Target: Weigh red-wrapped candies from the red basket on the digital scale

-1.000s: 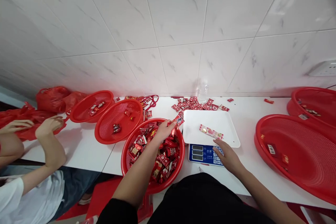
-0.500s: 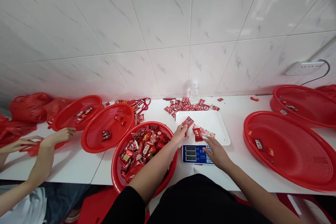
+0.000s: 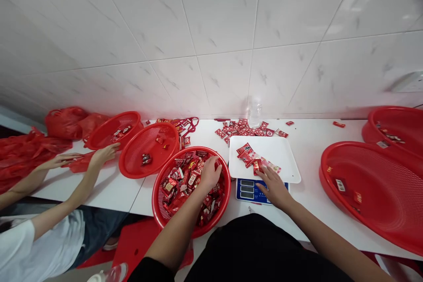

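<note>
My left hand (image 3: 210,175) is over the red mesh basket (image 3: 156,205) heaped with red-wrapped candies (image 3: 185,185). Its fingers look loosely apart, with no packet visible in them; the fingertips are partly hidden. On the right, my right hand (image 3: 273,186) reaches over the front edge of the white weighing tray (image 3: 282,152), fingers spread, their tips at a small red packet (image 3: 257,166). Beside that packet lie other red packets (image 3: 245,154) and a pink patterned strip (image 3: 271,165). Under the tray's front sits the blue scale panel (image 3: 247,189).
Small red sachets (image 3: 243,128) lie behind the tray, near a clear plastic container (image 3: 255,112). More red baskets stand left (image 3: 148,150) and right (image 3: 370,194). At far left, a co-worker's hands (image 3: 105,155) handle a red bag (image 3: 81,163).
My left hand has let go of a red packet, now on the tray, and moved left over the candy basket. My right hand stays by the tray. The view has shifted left.
</note>
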`<move>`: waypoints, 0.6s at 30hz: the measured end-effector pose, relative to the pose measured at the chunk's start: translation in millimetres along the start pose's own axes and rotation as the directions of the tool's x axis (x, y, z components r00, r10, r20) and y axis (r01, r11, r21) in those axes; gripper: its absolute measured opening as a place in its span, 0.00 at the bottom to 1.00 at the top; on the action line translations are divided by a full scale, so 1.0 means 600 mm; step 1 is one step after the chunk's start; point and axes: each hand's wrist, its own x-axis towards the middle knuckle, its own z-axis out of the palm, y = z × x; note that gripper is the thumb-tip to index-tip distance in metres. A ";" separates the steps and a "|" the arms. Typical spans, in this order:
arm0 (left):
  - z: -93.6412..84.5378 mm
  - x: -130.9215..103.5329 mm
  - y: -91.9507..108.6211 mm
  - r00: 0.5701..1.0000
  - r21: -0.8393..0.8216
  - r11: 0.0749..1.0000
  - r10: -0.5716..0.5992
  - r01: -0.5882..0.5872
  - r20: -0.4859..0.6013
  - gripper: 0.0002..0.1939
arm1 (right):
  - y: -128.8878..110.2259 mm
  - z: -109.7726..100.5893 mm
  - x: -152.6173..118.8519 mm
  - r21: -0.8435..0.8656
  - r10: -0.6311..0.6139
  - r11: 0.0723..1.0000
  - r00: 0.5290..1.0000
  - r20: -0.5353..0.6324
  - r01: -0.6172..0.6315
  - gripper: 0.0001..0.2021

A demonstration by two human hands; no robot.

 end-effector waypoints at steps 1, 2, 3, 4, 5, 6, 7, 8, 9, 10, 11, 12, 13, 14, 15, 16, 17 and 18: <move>-0.007 -0.008 -0.015 1.000 0.098 0.995 -0.002 0.001 0.013 0.21 | 0.004 0.002 -0.006 0.006 -0.008 1.000 1.000 -0.010 0.008 0.23; -0.011 -0.017 -0.027 0.999 0.180 0.984 -0.017 0.010 0.038 0.23 | 0.008 0.005 -0.013 0.010 -0.020 1.000 1.000 -0.015 0.020 0.23; -0.012 -0.027 -0.037 0.997 0.246 0.969 -0.033 0.015 0.069 0.25 | 0.012 0.008 -0.020 0.014 -0.036 0.999 0.999 -0.015 0.036 0.24; -0.010 -0.036 -0.043 0.994 0.298 0.954 -0.041 0.009 0.100 0.26 | 0.016 0.012 -0.028 0.019 -0.053 0.998 0.999 -0.010 0.053 0.24; -0.007 -0.046 -0.046 0.991 0.334 0.943 -0.039 -0.008 0.132 0.25 | 0.020 0.015 -0.035 0.023 -0.070 0.997 0.998 -0.002 0.070 0.24; -0.003 -0.054 -0.047 0.987 0.353 0.935 -0.028 -0.031 0.161 0.23 | 0.023 0.019 -0.042 0.026 -0.081 0.996 0.997 0.006 0.080 0.25; 0.001 -0.060 -0.046 0.983 0.361 0.931 -0.015 -0.054 0.185 0.21 | 0.025 0.023 -0.049 0.026 -0.084 0.996 0.996 0.012 0.084 0.25; 0.004 -0.065 -0.043 0.979 0.359 0.931 -0.006 -0.068 0.202 0.18 | 0.027 0.026 -0.054 0.024 -0.083 0.996 0.996 0.017 0.082 0.25; 0.005 -0.068 -0.040 0.976 0.350 0.934 -0.004 -0.074 0.218 0.15 | 0.027 0.028 -0.058 0.021 -0.079 0.997 0.997 0.021 0.078 0.25; 0.005 -0.069 -0.037 0.973 0.335 0.939 -0.005 -0.076 0.233 0.13 | 0.027 0.030 -0.061 0.018 -0.074 0.997 0.997 0.024 0.074 0.25; 0.003 -0.068 -0.035 0.968 0.314 0.947 -0.007 -0.073 0.249 0.11 | 0.027 0.031 -0.063 0.015 -0.070 0.997 0.997 0.027 0.070 0.25; -0.001 -0.065 -0.033 0.965 0.290 0.955 -0.015 -0.064 0.263 0.10 | 0.026 0.031 -0.064 0.013 -0.066 0.998 0.997 0.030 0.066 0.25; -0.004 -0.060 -0.033 0.962 0.266 0.963 -0.028 -0.047 0.271 0.10 | 0.025 0.031 -0.064 0.012 -0.063 0.998 0.997 0.034 0.062 0.25; -0.008 -0.054 -0.033 0.963 0.246 0.969 -0.042 -0.026 0.266 0.12 | 0.025 0.030 -0.063 0.012 -0.060 0.998 0.997 0.038 0.060 0.25; -0.012 -0.046 -0.034 0.968 0.237 0.971 -0.055 -0.004 0.245 0.13 | 0.025 0.030 -0.063 0.013 -0.058 0.998 0.997 0.043 0.058 0.25; -0.014 -0.037 -0.035 0.975 0.242 0.970 -0.070 0.017 0.211 0.15 | 0.025 0.029 -0.062 0.016 -0.058 0.998 0.997 0.048 0.057 0.25; -0.016 -0.027 -0.036 0.981 0.258 0.966 -0.083 0.037 0.173 0.17 | 0.025 0.028 -0.061 0.018 -0.057 0.998 0.997 0.053 0.057 0.25; -0.016 -0.017 -0.038 0.986 0.282 0.958 -0.096 0.053 0.140 0.20 | 0.026 0.027 -0.060 0.021 -0.057 0.998 0.997 0.059 0.056 0.25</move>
